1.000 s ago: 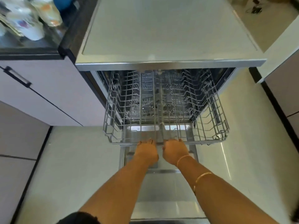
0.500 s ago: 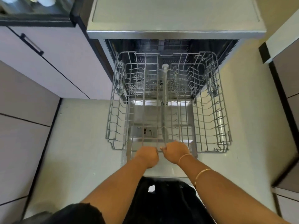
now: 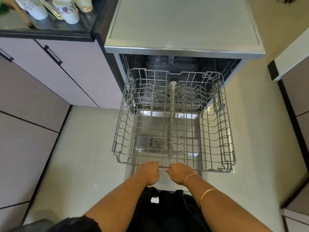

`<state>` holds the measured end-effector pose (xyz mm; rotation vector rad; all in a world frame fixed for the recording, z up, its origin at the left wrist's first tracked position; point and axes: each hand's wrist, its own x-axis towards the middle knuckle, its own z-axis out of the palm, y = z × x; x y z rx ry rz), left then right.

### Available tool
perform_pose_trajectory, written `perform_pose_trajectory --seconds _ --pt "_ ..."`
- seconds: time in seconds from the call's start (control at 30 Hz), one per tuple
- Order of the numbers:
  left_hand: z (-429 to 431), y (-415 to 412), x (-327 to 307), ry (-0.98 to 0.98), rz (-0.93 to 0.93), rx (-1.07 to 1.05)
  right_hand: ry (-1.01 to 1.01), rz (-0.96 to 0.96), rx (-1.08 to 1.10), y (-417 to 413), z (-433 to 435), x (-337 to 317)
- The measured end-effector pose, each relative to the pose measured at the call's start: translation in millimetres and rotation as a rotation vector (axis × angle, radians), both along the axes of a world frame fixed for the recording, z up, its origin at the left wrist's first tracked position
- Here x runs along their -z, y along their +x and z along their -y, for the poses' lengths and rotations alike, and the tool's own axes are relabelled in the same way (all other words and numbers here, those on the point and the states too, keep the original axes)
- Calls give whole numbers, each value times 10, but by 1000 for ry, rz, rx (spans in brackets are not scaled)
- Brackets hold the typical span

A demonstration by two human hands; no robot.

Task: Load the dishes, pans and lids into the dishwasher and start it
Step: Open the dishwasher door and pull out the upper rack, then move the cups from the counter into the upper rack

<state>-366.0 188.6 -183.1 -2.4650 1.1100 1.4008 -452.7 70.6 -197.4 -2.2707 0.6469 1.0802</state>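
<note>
Sliding further out than a second ago, the wire rack [image 3: 173,124] is now hanging almost wholly clear of the dishwasher [image 3: 182,27], with only its rear edge sitting at the dark opening. It is riding above the lowered door [image 3: 163,178], whose steel inner face is showing through the wires. Both hands are gripping the rack's front rail side by side near its middle: the left hand [image 3: 149,171] is curling its fingers over the wire, and the right hand [image 3: 179,173], wearing two thin bangles [image 3: 189,177] on wrist and forearm, is closing round it just beside. Pale cupboards [image 3: 66,72] are flanking the machine on the left, and patterned jars [image 3: 68,12] are standing on the dark counter [image 3: 50,33] above them. Glossy floor tiles [image 3: 83,148] are spreading beneath.
</note>
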Motion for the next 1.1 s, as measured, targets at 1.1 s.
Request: perform_pose_trajectory --seconds 1.1 --pt "-2242 3447 -1850 -572 434 -459 -362 727 167 3439 -1719 -1779"
